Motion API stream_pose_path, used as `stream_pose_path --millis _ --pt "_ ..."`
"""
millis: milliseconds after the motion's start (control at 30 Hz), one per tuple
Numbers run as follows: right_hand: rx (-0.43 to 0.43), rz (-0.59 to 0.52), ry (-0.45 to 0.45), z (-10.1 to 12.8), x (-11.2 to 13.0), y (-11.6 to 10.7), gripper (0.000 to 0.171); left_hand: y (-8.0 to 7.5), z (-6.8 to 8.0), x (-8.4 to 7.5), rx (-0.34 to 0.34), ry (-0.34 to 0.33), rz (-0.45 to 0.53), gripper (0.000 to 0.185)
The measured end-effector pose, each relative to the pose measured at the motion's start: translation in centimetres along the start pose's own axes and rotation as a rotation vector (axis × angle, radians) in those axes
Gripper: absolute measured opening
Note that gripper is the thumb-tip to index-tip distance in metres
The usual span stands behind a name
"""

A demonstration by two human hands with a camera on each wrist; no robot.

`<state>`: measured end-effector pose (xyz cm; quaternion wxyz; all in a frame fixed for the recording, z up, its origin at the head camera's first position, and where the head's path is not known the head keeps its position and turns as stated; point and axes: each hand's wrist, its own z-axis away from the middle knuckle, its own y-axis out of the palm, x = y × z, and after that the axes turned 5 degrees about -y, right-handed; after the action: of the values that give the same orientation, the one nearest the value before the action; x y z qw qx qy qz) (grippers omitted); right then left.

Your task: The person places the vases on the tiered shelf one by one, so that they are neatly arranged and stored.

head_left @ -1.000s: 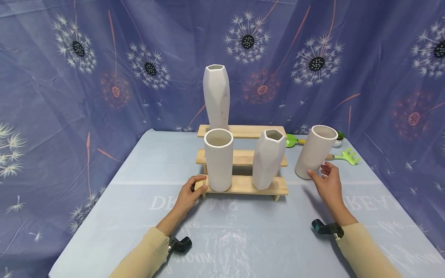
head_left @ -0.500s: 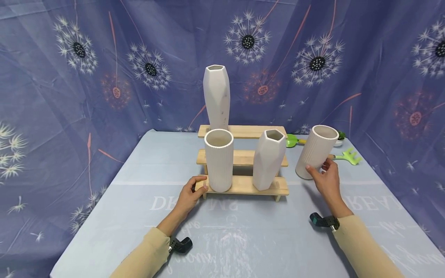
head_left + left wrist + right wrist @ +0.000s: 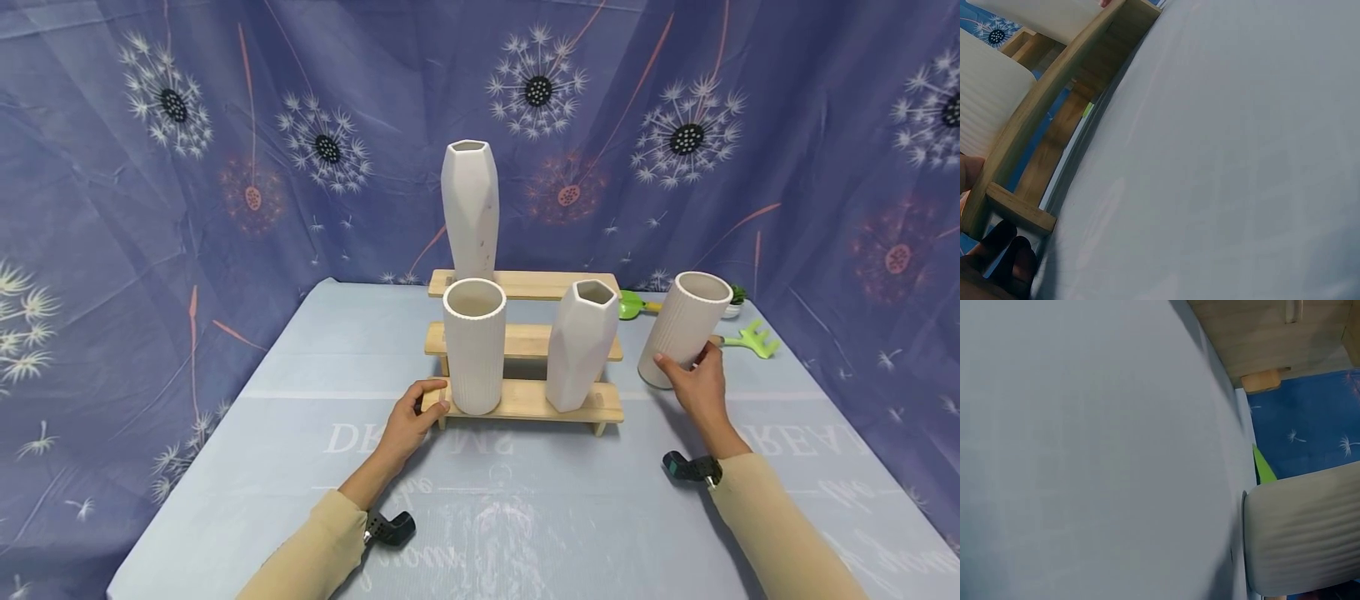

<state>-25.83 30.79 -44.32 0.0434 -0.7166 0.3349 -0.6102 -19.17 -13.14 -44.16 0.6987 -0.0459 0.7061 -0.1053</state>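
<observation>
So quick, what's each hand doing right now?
Left hand: grips the end of the wooden stand.
Right hand: holds the ribbed white vase.

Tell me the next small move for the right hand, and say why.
Probably lift the ribbed vase clear of the table: the right hand already grips its lower part, it leans, and the left hand steadies the wooden stand, whose middle step shows free room.

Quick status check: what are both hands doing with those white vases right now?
Right hand grips ribbed vase, tilted on table. Left hand holds wooden rack corner. Faceted vase stands between.
</observation>
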Motion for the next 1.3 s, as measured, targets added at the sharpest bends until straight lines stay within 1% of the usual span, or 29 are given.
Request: stream_pose_path --millis 267,467,533,700,767,800,933,1033,1300 --pt "-0.018 -0.01 -0.036 -0.4 -0.4 0.2 0.086 0.0 0.1 -0.2 0.008 0.007 -0.011 0.036" --pt "-0.001 -0.004 -0.015 -0.6 -0.7 0.4 0.089 0.0 0.1 0.0 -0.001 0.013 -0.022 0.036" --pt "0.003 -0.007 -0.009 -0.6 -0.7 0.5 0.09 0.1 0.0 0.3 -0.01 0.025 -0.024 0.036" --pt "0.007 -0.01 0.003 -0.8 -0.8 0.6 0.092 0.1 -1.0 2.2 -0.033 0.039 -0.031 0.037" --pt "0.014 -0.001 0.014 -1.0 -0.7 0.6 0.092 0.1 -1.4 2.9 -0.036 0.031 -0.029 0.036" --pt "0.017 0.003 0.021 -1.0 -0.7 0.6 0.093 0.1 -1.5 3.0 -0.035 0.029 -0.034 0.036" --pt "0.025 0.016 0.04 -1.2 -0.7 0.6 0.094 0.0 -0.7 1.4 -0.021 0.001 -0.032 0.036" --pt "0.024 0.009 0.046 -1.1 -0.8 0.6 0.095 0.0 -0.1 0.0 -0.008 -0.009 -0.038 0.037" --pt "0.03 0.032 0.074 -0.9 -0.7 0.4 0.095 0.0 0.1 -0.2 -0.006 -0.005 -0.036 0.037"
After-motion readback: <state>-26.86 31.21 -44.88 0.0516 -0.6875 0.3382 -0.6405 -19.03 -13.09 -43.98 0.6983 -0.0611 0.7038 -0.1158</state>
